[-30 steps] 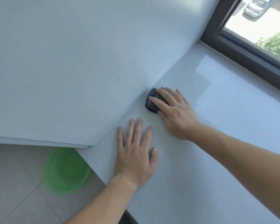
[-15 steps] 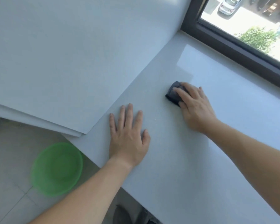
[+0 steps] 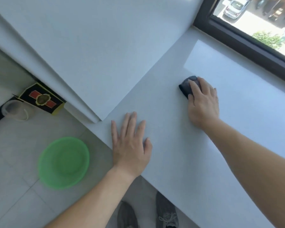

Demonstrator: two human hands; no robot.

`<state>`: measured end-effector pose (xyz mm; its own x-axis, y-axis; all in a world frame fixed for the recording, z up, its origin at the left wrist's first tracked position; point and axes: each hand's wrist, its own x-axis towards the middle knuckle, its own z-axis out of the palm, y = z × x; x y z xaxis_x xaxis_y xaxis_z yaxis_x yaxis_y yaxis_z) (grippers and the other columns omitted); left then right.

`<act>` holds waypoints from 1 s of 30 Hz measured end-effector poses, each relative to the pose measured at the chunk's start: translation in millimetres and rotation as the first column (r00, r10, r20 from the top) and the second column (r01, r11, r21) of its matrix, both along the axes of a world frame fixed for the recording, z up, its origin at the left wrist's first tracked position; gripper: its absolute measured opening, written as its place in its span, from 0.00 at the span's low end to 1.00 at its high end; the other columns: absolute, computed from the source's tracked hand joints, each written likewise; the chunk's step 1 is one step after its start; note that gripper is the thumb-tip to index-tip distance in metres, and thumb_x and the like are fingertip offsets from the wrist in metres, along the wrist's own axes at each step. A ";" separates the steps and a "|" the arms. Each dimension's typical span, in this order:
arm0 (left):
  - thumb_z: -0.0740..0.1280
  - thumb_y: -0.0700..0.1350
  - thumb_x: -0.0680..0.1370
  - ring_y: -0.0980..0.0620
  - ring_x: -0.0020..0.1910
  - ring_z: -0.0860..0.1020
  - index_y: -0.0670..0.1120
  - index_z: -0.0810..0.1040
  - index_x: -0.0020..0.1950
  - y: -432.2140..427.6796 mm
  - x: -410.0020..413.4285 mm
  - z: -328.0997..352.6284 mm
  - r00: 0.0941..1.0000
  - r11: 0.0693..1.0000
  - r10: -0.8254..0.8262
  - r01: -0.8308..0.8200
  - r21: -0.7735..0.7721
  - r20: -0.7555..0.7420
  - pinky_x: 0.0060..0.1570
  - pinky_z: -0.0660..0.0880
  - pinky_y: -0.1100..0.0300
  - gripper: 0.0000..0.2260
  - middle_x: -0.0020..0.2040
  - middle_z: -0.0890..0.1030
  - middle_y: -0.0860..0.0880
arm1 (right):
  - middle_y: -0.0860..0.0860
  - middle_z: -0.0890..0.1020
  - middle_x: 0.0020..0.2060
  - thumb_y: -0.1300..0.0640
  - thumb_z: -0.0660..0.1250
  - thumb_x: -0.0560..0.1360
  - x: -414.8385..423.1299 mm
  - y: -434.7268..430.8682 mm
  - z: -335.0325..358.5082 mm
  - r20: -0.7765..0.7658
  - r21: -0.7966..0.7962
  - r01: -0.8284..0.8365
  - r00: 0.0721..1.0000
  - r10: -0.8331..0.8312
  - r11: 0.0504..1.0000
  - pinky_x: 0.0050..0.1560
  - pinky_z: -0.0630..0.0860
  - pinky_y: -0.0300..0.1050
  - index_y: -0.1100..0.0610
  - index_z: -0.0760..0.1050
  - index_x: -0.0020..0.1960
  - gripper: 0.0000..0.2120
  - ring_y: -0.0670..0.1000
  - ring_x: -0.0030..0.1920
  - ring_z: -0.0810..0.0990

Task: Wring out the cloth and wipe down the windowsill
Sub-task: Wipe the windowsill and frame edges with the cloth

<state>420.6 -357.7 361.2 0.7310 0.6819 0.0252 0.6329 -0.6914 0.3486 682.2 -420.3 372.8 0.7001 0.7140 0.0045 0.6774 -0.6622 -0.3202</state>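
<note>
A small dark grey cloth (image 3: 186, 87), bunched up, lies on the wide white windowsill (image 3: 237, 99). My right hand (image 3: 203, 102) presses down on it, fingers over its top, so only the cloth's left part shows. My left hand (image 3: 131, 143) rests flat on the sill near its front edge, fingers spread, holding nothing. The cloth sits about midway between the side wall and the window frame.
A dark window frame (image 3: 247, 43) runs along the sill's far edge. The white side wall (image 3: 97, 46) bounds the sill on the left. On the tiled floor below are a green basin (image 3: 63, 162), a clear plastic container (image 3: 15, 111), a black box (image 3: 41, 99) and my shoes (image 3: 166, 213).
My right hand has slid the cloth away from the side wall, to the right across the sill. My left hand has stayed planted flat. The view has shifted, showing more floor.
</note>
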 end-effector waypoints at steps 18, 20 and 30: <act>0.62 0.48 0.73 0.46 0.74 0.67 0.42 0.76 0.65 -9.0 1.9 -4.3 0.971 0.980 0.163 -0.179 0.082 0.176 0.75 0.53 0.38 0.22 0.72 0.73 0.45 | 0.49 0.59 0.78 0.54 0.57 0.81 -52.5 62.3 -6.9 0.029 -0.012 -0.658 0.752 0.658 0.753 0.78 0.48 0.59 0.46 0.63 0.76 0.24 0.55 0.77 0.55; 0.62 0.48 0.74 0.46 0.74 0.66 0.44 0.75 0.66 -11.1 2.9 -3.3 0.975 0.979 0.175 -0.188 0.085 0.137 0.74 0.55 0.38 0.21 0.73 0.72 0.45 | 0.48 0.60 0.77 0.54 0.57 0.81 -22.8 65.9 -5.5 0.056 -0.033 -0.686 0.725 0.686 0.727 0.78 0.49 0.59 0.45 0.63 0.76 0.24 0.56 0.76 0.58; 0.54 0.52 0.78 0.48 0.81 0.45 0.45 0.61 0.77 -73.0 4.1 -3.9 0.887 0.887 0.459 -0.454 -0.084 0.055 0.77 0.44 0.39 0.28 0.81 0.53 0.43 | 0.51 0.61 0.77 0.53 0.55 0.80 -75.3 55.0 -4.4 0.020 -0.007 -0.784 0.621 0.784 0.621 0.78 0.48 0.59 0.46 0.64 0.76 0.24 0.57 0.77 0.56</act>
